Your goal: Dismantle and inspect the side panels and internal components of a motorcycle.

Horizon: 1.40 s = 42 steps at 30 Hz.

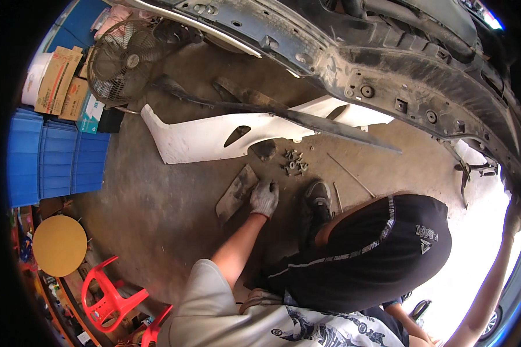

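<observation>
Your gloved left hand (264, 198) rests on open concrete floor (156, 196). A flat dark plate (235, 192) lies just left of it, loose bolts (293, 163) ahead, your shoe (318, 199) close right; the white bumper panel (214, 136) blocks further forward.

Gloved left hand (264, 198) on floor beside bolts (293, 164), right hand (518, 211) gripping car underside (388, 69)

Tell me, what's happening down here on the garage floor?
A person crouches by a stripped car front. Their gloved left hand reaches down to the concrete floor, beside a flat grey plate and near a small pile of bolts. The right hand holds onto the car's frame. A white bumper panel lies close by.
</observation>
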Motion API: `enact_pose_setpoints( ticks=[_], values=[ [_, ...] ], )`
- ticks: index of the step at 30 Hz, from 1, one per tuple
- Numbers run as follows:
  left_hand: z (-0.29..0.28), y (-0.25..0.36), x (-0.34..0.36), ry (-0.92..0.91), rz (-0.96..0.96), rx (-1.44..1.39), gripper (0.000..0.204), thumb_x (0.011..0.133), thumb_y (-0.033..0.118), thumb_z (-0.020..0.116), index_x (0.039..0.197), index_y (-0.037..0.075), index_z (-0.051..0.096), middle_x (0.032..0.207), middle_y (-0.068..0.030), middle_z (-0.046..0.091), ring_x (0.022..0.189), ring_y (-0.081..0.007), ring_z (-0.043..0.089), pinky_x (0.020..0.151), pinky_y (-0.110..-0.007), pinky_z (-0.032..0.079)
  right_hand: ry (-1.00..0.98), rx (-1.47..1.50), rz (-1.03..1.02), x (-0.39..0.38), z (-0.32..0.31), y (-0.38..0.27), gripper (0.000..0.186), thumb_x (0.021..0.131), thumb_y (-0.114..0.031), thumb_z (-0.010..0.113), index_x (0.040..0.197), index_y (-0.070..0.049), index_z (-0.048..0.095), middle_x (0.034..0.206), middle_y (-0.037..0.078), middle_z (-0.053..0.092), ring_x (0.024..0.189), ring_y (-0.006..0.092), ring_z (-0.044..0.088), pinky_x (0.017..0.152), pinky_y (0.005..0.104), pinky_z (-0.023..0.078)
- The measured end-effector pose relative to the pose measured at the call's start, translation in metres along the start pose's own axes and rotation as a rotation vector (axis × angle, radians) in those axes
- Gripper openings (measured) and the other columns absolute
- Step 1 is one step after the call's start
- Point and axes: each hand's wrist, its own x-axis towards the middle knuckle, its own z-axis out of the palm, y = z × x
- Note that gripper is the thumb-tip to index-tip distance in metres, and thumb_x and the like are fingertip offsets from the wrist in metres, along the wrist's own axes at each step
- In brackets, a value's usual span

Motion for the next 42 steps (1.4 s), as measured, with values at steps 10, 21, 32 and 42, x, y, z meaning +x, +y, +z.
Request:
enact_pose_setpoints(
  ticks=[10, 21, 32, 42],
  values=[
    [0.013, 0.056, 0.053, -0.040, -0.086, 0.067, 0.039, 0.085, 0.041, 0.072, 0.113, 0.016, 0.064, 0.106, -0.0178, 0.069, 0.102, -0.0383, 0.066, 0.086, -0.050, 0.053, -0.015, -0.073, -0.008, 0.000, 0.009, 0.005, 0.048, 0.105, -0.037, 0.044, 0.145, -0.013, 0.052, 0.145, 0.012, 0.054, 0.136, 0.0292, 0.047, 0.115, 0.0412, 0.036],
    [0.026, 0.058, 0.064, 0.071, 0.047, 0.114, 0.029, 0.082, 0.037, 0.074, 0.096, 0.013, 0.069, 0.095, -0.0157, 0.070, 0.094, -0.0364, 0.067, 0.082, -0.049, 0.054, -0.022, -0.114, 0.030, -0.002, 0.009, 0.008, 0.045, 0.104, -0.035, 0.047, 0.143, -0.014, 0.054, 0.144, 0.012, 0.054, 0.135, 0.0299, 0.047, 0.114, 0.0419, 0.037],
    [-0.005, 0.091, 0.034, -0.354, -0.402, -0.805, 0.025, 0.095, 0.027, 0.070, 0.111, 0.009, 0.065, 0.110, -0.0077, 0.071, 0.086, -0.0193, 0.070, 0.073, -0.032, 0.055, -0.016, 0.178, 0.196, 0.001, -0.054, -0.040, 0.047, 0.090, -0.022, 0.069, 0.136, -0.019, 0.058, 0.139, 0.013, 0.054, 0.128, 0.0373, 0.051, 0.108, 0.0469, 0.041],
    [0.005, 0.063, 0.026, -0.393, -0.603, -1.133, 0.017, 0.099, 0.022, 0.065, 0.110, 0.010, 0.066, 0.084, -0.0004, 0.063, 0.069, -0.0103, 0.063, 0.056, -0.026, 0.052, -0.011, 0.083, 0.053, 0.001, -0.042, -0.027, 0.041, 0.096, -0.020, 0.063, 0.137, -0.021, 0.057, 0.145, 0.010, 0.053, 0.134, 0.0331, 0.049, 0.108, 0.0436, 0.043]
  ],
)
